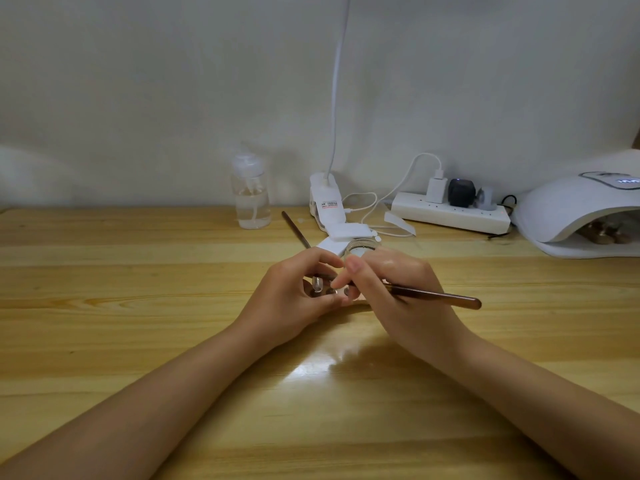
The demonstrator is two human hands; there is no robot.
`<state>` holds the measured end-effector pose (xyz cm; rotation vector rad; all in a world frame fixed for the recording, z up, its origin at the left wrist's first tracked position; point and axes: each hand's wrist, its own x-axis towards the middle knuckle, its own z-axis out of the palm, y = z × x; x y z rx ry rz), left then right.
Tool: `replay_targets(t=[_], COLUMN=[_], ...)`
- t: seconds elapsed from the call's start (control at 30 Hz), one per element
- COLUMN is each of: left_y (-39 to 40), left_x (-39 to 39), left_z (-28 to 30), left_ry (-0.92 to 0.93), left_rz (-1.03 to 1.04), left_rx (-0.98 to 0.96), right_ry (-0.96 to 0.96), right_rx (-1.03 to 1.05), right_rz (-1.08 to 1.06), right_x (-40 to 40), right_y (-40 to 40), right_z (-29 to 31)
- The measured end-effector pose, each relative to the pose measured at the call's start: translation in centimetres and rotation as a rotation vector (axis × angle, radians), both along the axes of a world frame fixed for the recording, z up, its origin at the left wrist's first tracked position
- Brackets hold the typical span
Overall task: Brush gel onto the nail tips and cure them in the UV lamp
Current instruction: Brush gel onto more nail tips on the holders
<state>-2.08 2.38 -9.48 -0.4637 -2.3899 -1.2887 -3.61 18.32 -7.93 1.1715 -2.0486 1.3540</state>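
Two hands meet at the middle of a wooden table (138,278). The left hand (294,292) curls its fingers round a small holder carrying clear nail tips (317,283), which sit in the hollow between thumb and fingers, just left of the right hand's fingertips. The right hand (391,289) pinches a brown brush (436,295) pen-fashion; the handle runs out to the right over the table, and the bristle end points left toward the tips, hidden behind the fingers, so contact cannot be told. Just beyond the knuckles of both hands stands a small clear jar (362,247), partly hidden. A second brush (296,229) lies on the table on the far side of the left hand. The white UV lamp (575,209) sits at the far right edge, well apart from the hands, with small brown things under its dome. Along the far wall stand a clear pump bottle (251,194), a white clip lamp base (327,202) and a power strip (450,213) with plugs.
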Motion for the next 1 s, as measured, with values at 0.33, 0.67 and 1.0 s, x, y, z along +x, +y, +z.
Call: replay_targets(t=[0.33, 0.67, 1.0], left_y=[0.0, 0.0, 0.1], left_x=[-0.2, -0.1, 0.0], left_z=[-0.2, -0.1, -0.1], left_ry=[-0.009, -0.012, 0.009], left_rz=[0.017, 0.023, 0.041], left_rx=[-0.009, -0.009, -0.006], right_ry=[-0.137, -0.147, 0.142], right_rx=[-0.135, -0.219, -0.062], right_rz=[0.056, 0.102, -0.304], right_x=[0.3, 0.5, -2.3], right_y=[0.0, 0.5, 5.0], right_z=[-0.1, 0.8, 2.7])
